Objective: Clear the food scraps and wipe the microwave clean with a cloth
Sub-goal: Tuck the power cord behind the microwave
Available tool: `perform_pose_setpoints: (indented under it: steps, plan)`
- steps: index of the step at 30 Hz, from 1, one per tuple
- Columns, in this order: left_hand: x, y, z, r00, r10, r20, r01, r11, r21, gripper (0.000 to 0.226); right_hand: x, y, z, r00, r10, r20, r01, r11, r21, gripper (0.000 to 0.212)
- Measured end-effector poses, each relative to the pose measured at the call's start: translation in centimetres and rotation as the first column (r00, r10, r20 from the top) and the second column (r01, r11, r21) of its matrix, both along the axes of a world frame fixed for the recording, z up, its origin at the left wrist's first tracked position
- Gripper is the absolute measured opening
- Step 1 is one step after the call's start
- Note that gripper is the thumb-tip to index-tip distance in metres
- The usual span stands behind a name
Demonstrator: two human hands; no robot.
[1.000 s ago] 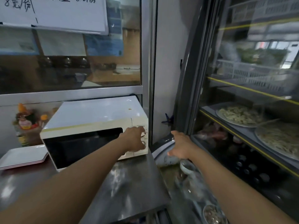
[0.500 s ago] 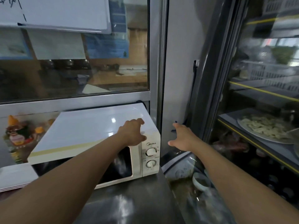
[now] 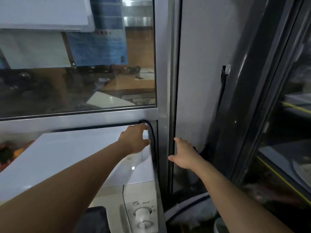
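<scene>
A white microwave (image 3: 70, 157) fills the lower left, its glossy top towards me and its two dials (image 3: 143, 211) at the bottom. My left hand (image 3: 134, 140) reaches over the top to the back right corner, fingers spread near a black power cable (image 3: 152, 137) that runs down behind the oven. My right hand (image 3: 183, 154) hovers open to the right of the metal window post (image 3: 164, 98), holding nothing. No cloth or food scraps are in view.
A glass window with a metal frame (image 3: 75, 115) stands right behind the microwave. At the right stands a dark glass-doored display cabinet (image 3: 277, 115). A round grey rim (image 3: 190, 204) lies below my right arm.
My left hand has gone from the control panel over the microwave's top to its back right corner. My right hand rose and moved forward. The view closed in on the microwave.
</scene>
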State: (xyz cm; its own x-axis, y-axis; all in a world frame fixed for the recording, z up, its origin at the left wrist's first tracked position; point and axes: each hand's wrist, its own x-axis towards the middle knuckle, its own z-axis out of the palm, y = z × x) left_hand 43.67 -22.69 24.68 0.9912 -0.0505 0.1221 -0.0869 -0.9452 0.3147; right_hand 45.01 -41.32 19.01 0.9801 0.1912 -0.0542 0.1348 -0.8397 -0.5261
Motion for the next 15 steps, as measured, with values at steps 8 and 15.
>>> perform_pose_setpoints:
  steps: [8, 15]
  plan:
    - [5.4, 0.6, 0.1, 0.999, 0.032, 0.033, -0.034, 0.996, 0.087, 0.048, 7.0, 1.3, -4.4, 0.996, 0.043, -0.077, -0.038, 0.997, 0.065, 0.081]
    - [8.0, 3.0, -1.1, 0.997, 0.081, 0.017, -0.083, 0.988, 0.128, 0.048, 11.8, 4.8, -6.5, 0.992, 0.064, -0.106, -0.049, 0.989, 0.138, 0.064]
